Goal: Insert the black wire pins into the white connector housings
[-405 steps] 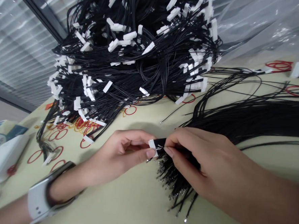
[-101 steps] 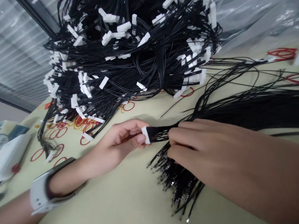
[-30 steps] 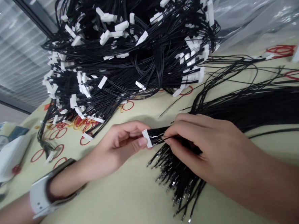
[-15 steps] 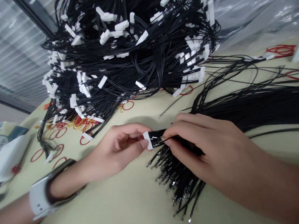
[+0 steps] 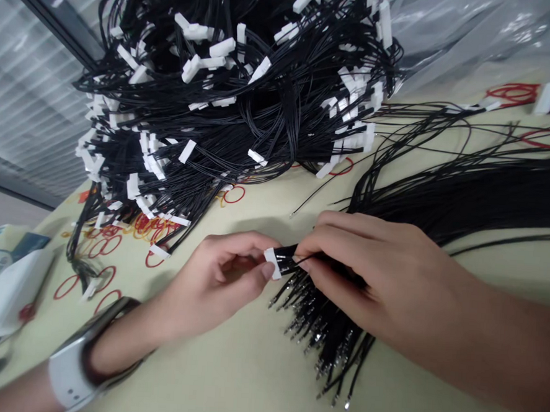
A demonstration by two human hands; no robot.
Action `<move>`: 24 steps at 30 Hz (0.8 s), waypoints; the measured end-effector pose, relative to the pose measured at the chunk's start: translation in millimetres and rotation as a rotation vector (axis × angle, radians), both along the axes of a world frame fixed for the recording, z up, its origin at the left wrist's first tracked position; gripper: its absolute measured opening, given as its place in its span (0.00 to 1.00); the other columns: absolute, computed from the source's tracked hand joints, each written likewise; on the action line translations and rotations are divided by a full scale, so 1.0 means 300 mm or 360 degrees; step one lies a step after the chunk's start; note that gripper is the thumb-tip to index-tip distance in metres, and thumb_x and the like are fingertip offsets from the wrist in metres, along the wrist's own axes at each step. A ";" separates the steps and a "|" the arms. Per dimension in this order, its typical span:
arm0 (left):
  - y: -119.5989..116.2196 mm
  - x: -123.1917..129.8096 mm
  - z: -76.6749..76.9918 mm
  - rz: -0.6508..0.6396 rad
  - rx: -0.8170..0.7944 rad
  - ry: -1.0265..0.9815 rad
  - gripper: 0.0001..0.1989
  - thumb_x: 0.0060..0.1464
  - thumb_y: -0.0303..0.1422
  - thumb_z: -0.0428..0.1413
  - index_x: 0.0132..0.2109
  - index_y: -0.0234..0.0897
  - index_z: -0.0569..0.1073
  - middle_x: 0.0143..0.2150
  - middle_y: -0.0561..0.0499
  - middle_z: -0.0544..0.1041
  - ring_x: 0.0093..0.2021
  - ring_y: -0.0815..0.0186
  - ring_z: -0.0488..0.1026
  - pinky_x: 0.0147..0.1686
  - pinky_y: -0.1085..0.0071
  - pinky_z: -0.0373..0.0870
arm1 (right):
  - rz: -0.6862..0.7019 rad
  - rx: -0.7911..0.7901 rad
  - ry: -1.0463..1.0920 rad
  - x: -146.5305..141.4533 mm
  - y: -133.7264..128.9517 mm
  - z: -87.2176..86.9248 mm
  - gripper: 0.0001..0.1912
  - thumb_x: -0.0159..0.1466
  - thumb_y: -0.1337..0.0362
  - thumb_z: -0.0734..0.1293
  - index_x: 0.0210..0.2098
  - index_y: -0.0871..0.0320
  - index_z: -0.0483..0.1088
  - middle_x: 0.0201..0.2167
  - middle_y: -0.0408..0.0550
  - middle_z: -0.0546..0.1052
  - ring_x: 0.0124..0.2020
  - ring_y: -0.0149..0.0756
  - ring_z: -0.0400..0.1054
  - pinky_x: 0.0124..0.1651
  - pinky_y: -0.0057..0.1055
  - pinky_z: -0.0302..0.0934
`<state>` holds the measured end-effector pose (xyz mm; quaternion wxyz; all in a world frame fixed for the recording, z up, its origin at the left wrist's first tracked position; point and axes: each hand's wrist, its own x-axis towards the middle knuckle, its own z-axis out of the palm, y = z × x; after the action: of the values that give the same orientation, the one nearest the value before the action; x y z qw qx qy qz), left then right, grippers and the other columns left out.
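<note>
Between the thumb and fingers of my left hand is a small white connector housing. Short lengths of black wire run from it toward my right hand. The thumb and forefinger of that hand are pinched on a thin black wire, close to the housing's wire side. Below the right hand a fan of black wires with metal crimp terminals lies on the table. My right palm covers part of this bundle.
A large heap of black cables with white connectors stands at the back. Red and yellow rubber bands lie to its left front. A long bundle of black wires stretches right. Clear plastic is behind; a white box stands left.
Both hands have shifted very slightly, keeping the same grips. The right fingertips sit a little nearer the white connector housing. The view has drifted a few pixels.
</note>
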<state>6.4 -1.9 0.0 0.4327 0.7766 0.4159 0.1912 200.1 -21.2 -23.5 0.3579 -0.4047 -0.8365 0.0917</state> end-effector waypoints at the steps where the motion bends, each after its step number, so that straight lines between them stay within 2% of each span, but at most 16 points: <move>1: -0.001 0.000 0.000 -0.0004 0.0003 0.0010 0.04 0.55 0.27 0.50 0.37 0.36 0.70 0.27 0.52 0.69 0.26 0.72 0.63 0.22 0.77 0.59 | 0.0015 0.0014 -0.0006 -0.001 0.001 -0.001 0.09 0.60 0.71 0.59 0.28 0.62 0.70 0.23 0.45 0.66 0.24 0.30 0.61 0.27 0.29 0.55; 13: 0.001 0.014 0.009 -0.0009 -0.0016 0.0033 0.05 0.55 0.29 0.49 0.35 0.33 0.69 0.26 0.50 0.70 0.26 0.69 0.64 0.21 0.76 0.59 | 0.0147 0.0106 -0.0148 0.011 -0.005 -0.008 0.09 0.58 0.76 0.59 0.29 0.62 0.70 0.24 0.44 0.68 0.27 0.30 0.60 0.29 0.28 0.54; 24: 0.001 0.011 0.005 -0.0030 -0.0025 0.0028 0.05 0.56 0.28 0.49 0.36 0.33 0.69 0.24 0.53 0.65 0.26 0.70 0.62 0.21 0.77 0.58 | 0.0139 -0.0042 -0.0065 0.005 0.003 0.000 0.07 0.58 0.75 0.60 0.27 0.62 0.68 0.23 0.44 0.65 0.24 0.30 0.60 0.28 0.29 0.53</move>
<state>9.6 -1.6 1.4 0.4369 0.7787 0.4140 0.1769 201.6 -20.2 -23.5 0.3311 -0.3743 -0.8592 0.1100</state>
